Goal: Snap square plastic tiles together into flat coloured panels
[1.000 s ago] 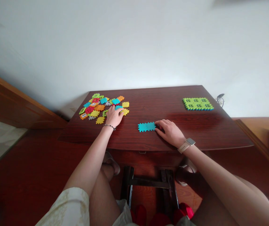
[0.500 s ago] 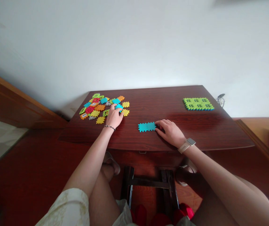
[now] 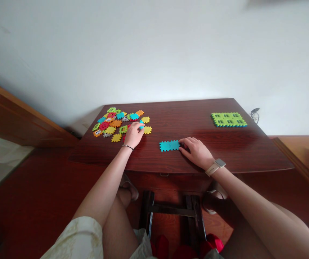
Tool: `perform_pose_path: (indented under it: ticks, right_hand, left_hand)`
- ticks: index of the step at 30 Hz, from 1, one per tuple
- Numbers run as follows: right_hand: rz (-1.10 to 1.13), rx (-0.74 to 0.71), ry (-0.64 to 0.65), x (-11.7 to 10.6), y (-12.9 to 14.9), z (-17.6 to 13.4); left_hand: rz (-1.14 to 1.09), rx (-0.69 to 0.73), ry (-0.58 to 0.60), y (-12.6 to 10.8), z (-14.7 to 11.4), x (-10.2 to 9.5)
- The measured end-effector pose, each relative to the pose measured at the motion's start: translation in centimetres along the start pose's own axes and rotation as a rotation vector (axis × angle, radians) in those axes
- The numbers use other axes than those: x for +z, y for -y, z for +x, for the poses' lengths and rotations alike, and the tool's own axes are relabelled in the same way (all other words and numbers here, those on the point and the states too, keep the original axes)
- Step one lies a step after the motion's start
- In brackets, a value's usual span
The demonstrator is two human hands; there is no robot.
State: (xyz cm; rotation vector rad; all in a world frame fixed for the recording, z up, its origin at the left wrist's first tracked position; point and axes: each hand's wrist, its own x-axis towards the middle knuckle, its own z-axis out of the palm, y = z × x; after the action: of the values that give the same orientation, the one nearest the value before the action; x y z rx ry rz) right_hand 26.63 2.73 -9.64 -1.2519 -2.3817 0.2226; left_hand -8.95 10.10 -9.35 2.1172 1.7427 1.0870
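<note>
Your left hand (image 3: 133,134) pinches a small blue piece (image 3: 141,125) by the pile of pieces (image 3: 113,124), left of middle. Your right hand (image 3: 196,151) lies flat, its fingers touching the blue strip (image 3: 169,145) mid-desk (image 3: 224,151).

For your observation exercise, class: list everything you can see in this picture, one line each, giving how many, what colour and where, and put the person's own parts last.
Table: one, dark red-brown wood, centre, against the wall.
Loose puzzle tiles: a pile, too many to count; yellow, orange, red, green, cyan and grey; table's far left.
Cyan tile: one, held in the left hand's fingertips at the pile's right edge.
Cyan panel: one, joined tiles, flat on the table's near middle.
Green panel: one, joined tiles, flat on the table's far right.
Cable: one, dark, behind the table's right corner.
Wall: white, behind the table.
Left hand: bead bracelet at the wrist.
Right hand: touches the cyan panel's right end; watch at the wrist.
</note>
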Motion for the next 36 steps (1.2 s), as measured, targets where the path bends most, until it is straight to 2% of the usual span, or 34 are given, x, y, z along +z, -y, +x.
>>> perform_pose_path:
  ticks: [12, 18, 22, 28, 36]
  right_hand:
    - [0.01, -0.001, -0.001, -0.1, 0.0, 0.1]
    - [0.007, 0.0, 0.002, -0.1, 0.1, 0.1]
    - [0.003, 0.003, 0.002, -0.1, 0.1, 0.1]
    - [0.009, -0.004, 0.007, -0.2, 0.1, 0.1]
    - [0.007, -0.005, 0.011, -0.3, 0.2, 0.1]
  left_hand:
    - [-0.12, 0.107, -0.076, -2.6, -0.9, 0.4]
    - [-0.37, 0.014, -0.023, -3.9, -2.2, 1.4]
    - [-0.438, -0.021, -0.003, -5.2, -3.1, 2.1]
    - [-0.703, -0.123, 0.101, -7.0, -4.1, 3.1]
    - [-0.835, -0.227, 0.128, -8.4, -5.0, 4.3]
